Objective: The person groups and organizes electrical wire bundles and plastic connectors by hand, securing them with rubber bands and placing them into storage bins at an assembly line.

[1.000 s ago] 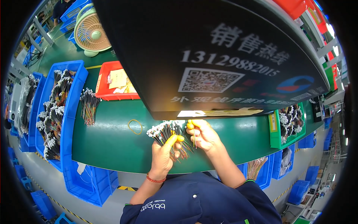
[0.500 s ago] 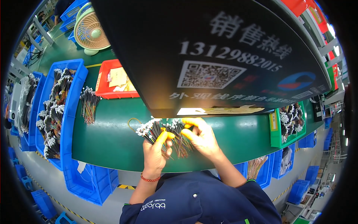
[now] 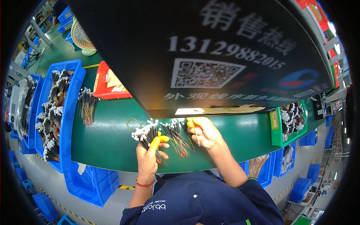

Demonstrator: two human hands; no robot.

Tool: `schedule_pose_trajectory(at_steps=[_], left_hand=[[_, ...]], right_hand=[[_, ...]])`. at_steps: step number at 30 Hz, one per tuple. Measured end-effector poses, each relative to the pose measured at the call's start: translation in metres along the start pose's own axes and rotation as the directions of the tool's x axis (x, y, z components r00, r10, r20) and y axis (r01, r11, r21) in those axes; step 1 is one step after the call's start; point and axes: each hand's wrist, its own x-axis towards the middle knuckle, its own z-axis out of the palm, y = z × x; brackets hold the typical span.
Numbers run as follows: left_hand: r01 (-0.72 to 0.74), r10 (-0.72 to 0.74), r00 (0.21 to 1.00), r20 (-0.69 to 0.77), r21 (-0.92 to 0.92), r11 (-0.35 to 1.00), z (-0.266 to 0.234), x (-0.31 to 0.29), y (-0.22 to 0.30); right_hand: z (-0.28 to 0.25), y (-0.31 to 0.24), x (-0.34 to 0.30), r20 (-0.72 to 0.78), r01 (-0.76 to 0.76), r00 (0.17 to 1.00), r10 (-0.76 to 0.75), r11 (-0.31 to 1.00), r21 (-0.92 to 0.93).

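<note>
A green worktop (image 3: 108, 144) bears a red bin (image 3: 111, 95), a wire bundle (image 3: 88, 105) at its left and loose wires (image 3: 176, 138) to its right.

The left forearm (image 3: 140, 195) rises nearly upright with a slight lean inward; the right forearm (image 3: 230, 165) slants up and leftward. The left hand (image 3: 147, 155) is curled closed, its yellow-covered thumb (image 3: 154, 144) angled up to the right — the right hand (image 3: 206, 134), apart and slightly higher, bends its fingers (image 3: 190, 123) into a pinch.
</note>
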Motion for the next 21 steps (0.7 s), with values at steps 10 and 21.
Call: schedule_pose_trajectory(at_steps=[10, 21], left_hand=[[0.218, -0.192, 0.972, 0.138, -0.212, 0.953, 0.018, 0.004, -0.012], [0.215, -0.180, 0.969, 0.170, -0.217, 0.952, 0.032, 0.003, -0.022]], right_hand=[[0.000, 0.000, -0.002, 0.012, 0.023, 1.000, -0.023, 0.999, -0.042], [0.026, 0.015, -0.015, -0.064, 0.202, 0.953, -0.298, 0.776, -0.598]])
